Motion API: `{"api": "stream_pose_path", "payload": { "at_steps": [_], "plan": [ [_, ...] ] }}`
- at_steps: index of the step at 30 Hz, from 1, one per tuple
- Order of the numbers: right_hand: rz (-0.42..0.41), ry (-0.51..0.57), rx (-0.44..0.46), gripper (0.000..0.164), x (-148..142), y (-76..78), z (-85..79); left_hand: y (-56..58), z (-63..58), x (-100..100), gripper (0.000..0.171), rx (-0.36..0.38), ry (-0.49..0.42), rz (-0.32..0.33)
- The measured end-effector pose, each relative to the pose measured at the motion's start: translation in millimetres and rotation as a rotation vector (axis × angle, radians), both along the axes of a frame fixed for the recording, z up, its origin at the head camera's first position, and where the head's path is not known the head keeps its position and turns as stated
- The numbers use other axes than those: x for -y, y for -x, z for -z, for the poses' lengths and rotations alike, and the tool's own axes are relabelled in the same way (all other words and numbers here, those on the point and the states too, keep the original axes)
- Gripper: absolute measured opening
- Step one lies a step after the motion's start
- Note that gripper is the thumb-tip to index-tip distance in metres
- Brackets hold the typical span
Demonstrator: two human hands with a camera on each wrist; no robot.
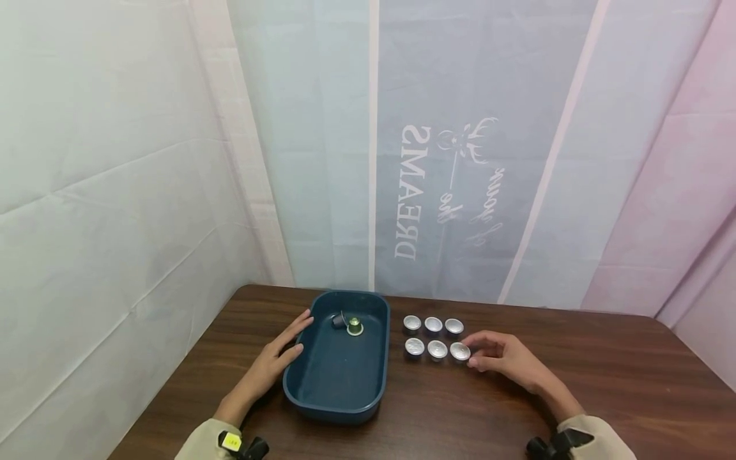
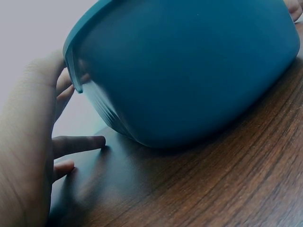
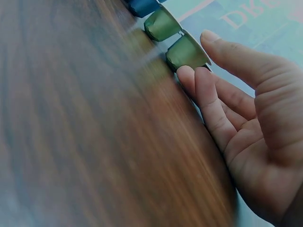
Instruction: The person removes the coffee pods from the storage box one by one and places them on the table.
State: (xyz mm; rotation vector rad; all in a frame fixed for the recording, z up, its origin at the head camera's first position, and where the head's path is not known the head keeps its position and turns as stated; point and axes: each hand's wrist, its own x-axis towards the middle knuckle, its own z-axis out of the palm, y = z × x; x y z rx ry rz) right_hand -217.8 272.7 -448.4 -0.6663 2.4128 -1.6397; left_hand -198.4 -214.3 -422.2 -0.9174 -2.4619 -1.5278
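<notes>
My left hand (image 1: 270, 364) rests against the left rim of a deep blue plastic basin (image 1: 336, 383). Its fingers lie spread along the rim and outer wall. Inside the basin, a green coffee capsule (image 1: 354, 324) sits lid down beside a dark capsule (image 1: 338, 321) tipped on its side. To the right, coffee capsules stand lid up in two rows of three. My right hand (image 1: 508, 356) is at the right end of the near row, thumb and fingertips pinching the edge of a green capsule (image 3: 186, 53) with a silver lid (image 1: 460, 351).
Beside that capsule stand another green one (image 3: 161, 23) and a blue one (image 3: 143, 6). The far row (image 1: 434, 325) is close behind. A printed cloth (image 1: 460, 160) hangs behind the brown wooden table (image 1: 448, 415), and a pale cloth (image 1: 115, 191) borders its left side.
</notes>
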Motion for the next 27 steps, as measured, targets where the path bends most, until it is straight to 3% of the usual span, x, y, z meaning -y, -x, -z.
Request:
{"api": "stream_pose_path", "payload": {
  "at_steps": [6, 14, 27],
  "plan": [
    [-0.031, 0.045, 0.003, 0.039, -6.4, -0.6, -4.5, 0.4, 1.5, 1.4, 0.05, 0.002, -0.003, 0.001],
    [-0.012, 0.015, -0.096, 0.037, -11.0, -1.2, -17.5, 0.9, 1.8, 1.0, 0.05, -0.007, -0.005, 0.001],
    [-0.032, 0.085, -0.18, 0.035, 20.6, -0.6, -42.7, 0.1, 1.3, 0.3, 0.049, -0.001, -0.008, 0.0]
  ]
}}
